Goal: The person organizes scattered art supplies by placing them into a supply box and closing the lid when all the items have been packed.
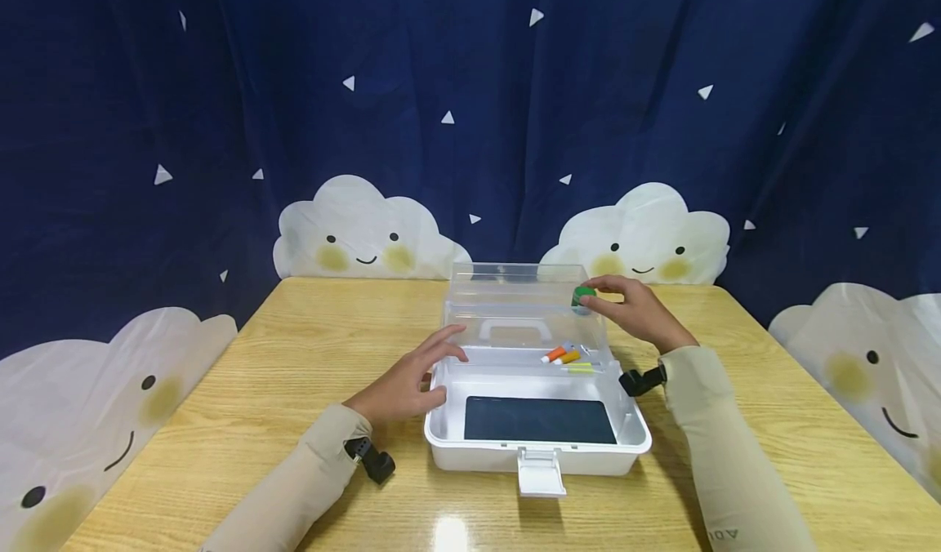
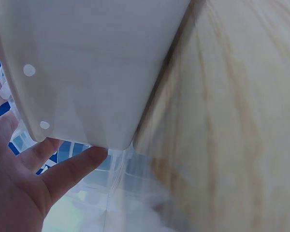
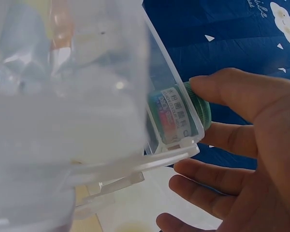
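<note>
A white plastic storage box (image 1: 478,456) stands on the table, its clear lid folded back. My right hand (image 1: 625,311) pinches a paint jar (image 3: 171,116) by its green cap between thumb and fingers. The jar's clear body shows a printed label and sits inside a clear compartment at the box's back right. My left hand (image 1: 408,380) lies at the box's left side, fingers spread and lightly bent, fingertips at the rim. In the left wrist view its fingertips (image 2: 99,153) meet the edge of the white wall.
An orange tube (image 1: 556,353), a yellow-orange tube (image 1: 568,358) and a thin yellow-green item (image 1: 583,368) lie in the box's clear tray. Its floor holds a dark flat panel (image 1: 540,420). The front latch (image 1: 540,474) hangs down. Behind the table (image 1: 345,315) hangs a navy curtain (image 1: 412,62).
</note>
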The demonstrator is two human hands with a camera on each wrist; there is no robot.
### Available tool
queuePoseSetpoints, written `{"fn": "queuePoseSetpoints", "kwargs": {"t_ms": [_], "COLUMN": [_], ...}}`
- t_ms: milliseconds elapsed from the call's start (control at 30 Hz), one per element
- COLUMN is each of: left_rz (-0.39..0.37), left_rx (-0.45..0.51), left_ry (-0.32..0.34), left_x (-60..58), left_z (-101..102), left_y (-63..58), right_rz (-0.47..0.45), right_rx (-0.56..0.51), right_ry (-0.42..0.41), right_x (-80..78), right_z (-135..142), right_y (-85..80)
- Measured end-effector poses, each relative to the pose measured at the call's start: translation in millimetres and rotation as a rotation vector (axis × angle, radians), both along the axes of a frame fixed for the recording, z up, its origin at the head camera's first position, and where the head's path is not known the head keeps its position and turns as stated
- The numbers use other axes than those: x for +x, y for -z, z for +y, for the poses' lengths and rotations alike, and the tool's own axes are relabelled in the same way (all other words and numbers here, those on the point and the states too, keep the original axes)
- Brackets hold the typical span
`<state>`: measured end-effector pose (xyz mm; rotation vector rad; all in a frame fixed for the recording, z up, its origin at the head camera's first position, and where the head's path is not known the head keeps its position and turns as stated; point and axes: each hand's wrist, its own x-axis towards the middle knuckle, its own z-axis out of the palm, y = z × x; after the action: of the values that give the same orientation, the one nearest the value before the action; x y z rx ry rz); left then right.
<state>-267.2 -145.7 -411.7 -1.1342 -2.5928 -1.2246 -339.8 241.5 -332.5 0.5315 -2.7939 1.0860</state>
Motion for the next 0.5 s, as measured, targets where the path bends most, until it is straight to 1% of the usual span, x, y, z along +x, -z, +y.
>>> {"fn": "queuePoseSetpoints", "kwargs": {"t_ms": [267, 500], "left_rz": [0.009, 0.02], "left_rx": [0.003, 0.005], "left_ry": [0.012, 0.006], "left_x": [-1.1, -1.6], "left_z": [0.7, 0.4], "left_y": [2.4, 2.1], "right_rz": [-0.006, 0.026], "right_rx": [-0.005, -0.008], "right_ry": [-0.001, -0.014], "right_x": [1.7, 1.0], "right_z": [1.8, 2.8], "right_y": [0.3, -1.8]}}
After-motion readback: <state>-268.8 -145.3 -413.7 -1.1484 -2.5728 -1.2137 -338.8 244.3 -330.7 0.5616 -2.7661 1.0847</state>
